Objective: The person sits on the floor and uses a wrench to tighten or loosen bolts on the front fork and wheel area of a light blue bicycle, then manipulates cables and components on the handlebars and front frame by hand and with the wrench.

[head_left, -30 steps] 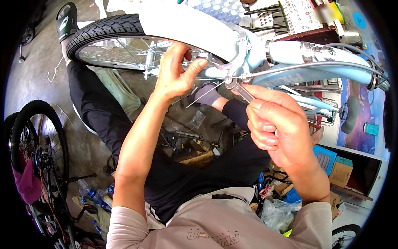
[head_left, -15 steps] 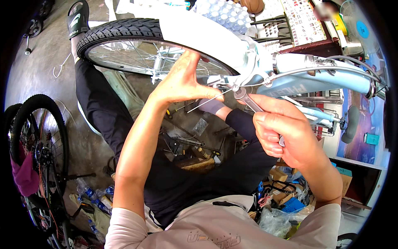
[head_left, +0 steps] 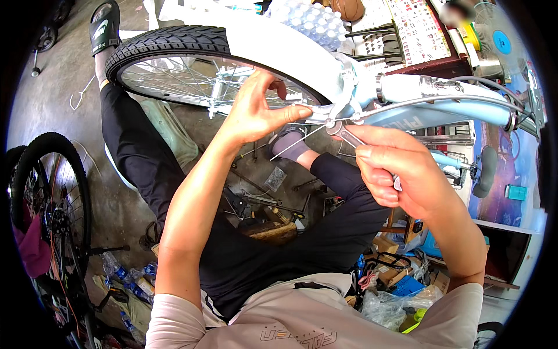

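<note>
A pale blue bicycle frame (head_left: 459, 104) lies across the upper view, with its black-tyred wheel (head_left: 165, 42) and white mudguard (head_left: 279, 42) to the left. My left hand (head_left: 256, 116) is at the rim, thumb pressed along an arm of the silver brake caliper (head_left: 344, 96), fingers curled on the far side, partly hidden. A metal wrench (head_left: 350, 137) is gripped in my right hand (head_left: 404, 168); its head sits at the caliper's cable bolt. From that bolt a thin bare brake cable (head_left: 290, 145) sticks out down-left.
Several tools and a wooden block (head_left: 270, 232) lie on the floor between my legs. Another bicycle (head_left: 52, 203) stands at left. Plastic bottles (head_left: 119, 269) are at lower left, bags and boxes (head_left: 401, 285) at lower right. A fan (head_left: 501, 42) stands at upper right.
My left thumb has shifted up against the caliper arm. The wrench and right hand have moved only slightly, staying at the bolt. The whole view has shifted a little.
</note>
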Available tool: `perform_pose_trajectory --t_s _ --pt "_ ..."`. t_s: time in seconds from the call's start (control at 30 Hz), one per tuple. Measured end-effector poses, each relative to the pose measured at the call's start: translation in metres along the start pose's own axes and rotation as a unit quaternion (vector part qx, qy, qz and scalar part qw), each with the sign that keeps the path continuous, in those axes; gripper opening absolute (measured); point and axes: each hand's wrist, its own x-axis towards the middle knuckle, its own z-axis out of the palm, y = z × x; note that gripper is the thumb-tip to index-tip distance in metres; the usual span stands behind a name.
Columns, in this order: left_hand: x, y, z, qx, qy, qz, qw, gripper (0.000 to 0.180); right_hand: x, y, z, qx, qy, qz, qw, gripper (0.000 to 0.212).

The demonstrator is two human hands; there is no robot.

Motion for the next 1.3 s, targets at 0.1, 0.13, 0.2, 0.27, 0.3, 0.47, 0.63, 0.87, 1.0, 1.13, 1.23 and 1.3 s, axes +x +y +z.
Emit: perform_pose_trajectory --t_s 0.1,0.13,0.2,0.27,0.3,0.47,0.63,0.87,1.0,1.13,1.23,1.3 --pt "-0.001 -0.002 0.004 -0.019 0.051 0.023 0.998 0.061 0.003 -0.007 -0.004 -0.019 -0.004 0.010 1.000 0.028" --pt "-0.001 -0.006 0.006 -0.020 0.050 0.023 0.998 0.061 0.003 -0.009 -0.006 -0.024 -0.012 0.014 1.000 0.028" --pt "-0.002 -0.013 0.009 0.034 0.063 0.049 0.996 0.057 0.002 -0.009 -0.007 -0.015 -0.014 0.018 1.000 0.027" --pt "-0.001 -0.010 0.011 0.015 0.070 0.035 0.997 0.055 0.003 -0.008 -0.008 0.027 -0.031 0.028 0.999 0.029" --pt "-0.001 -0.009 0.012 -0.004 0.080 0.024 0.996 0.053 0.005 -0.007 -0.007 0.031 -0.031 0.030 0.999 0.029" --pt "0.000 -0.007 0.008 0.003 0.084 0.029 0.996 0.050 0.012 0.002 0.001 0.093 -0.053 0.040 0.993 0.034" --pt "0.002 -0.013 0.011 0.003 0.083 0.050 0.995 0.050 0.010 0.013 0.008 0.065 -0.006 0.005 0.998 0.032" --pt "0.002 -0.009 0.007 0.007 0.088 0.011 0.996 0.051 0.013 -0.013 -0.010 -0.037 -0.038 0.034 0.998 0.036" --pt "0.003 -0.004 0.010 -0.007 0.084 -0.003 0.996 0.052 0.009 -0.013 0.004 -0.016 0.010 0.052 0.998 0.036" --pt "0.002 -0.002 0.007 -0.002 0.088 0.025 0.996 0.049 0.010 0.010 0.023 0.112 0.059 0.011 0.992 0.033" --pt "0.004 -0.006 0.007 0.004 0.077 0.024 0.997 0.049 0.009 0.031 0.046 0.117 0.102 -0.048 0.987 0.031" --pt "0.005 -0.005 0.006 0.022 0.080 0.009 0.996 0.050 0.019 0.050 0.054 0.124 0.130 -0.120 0.976 0.029"
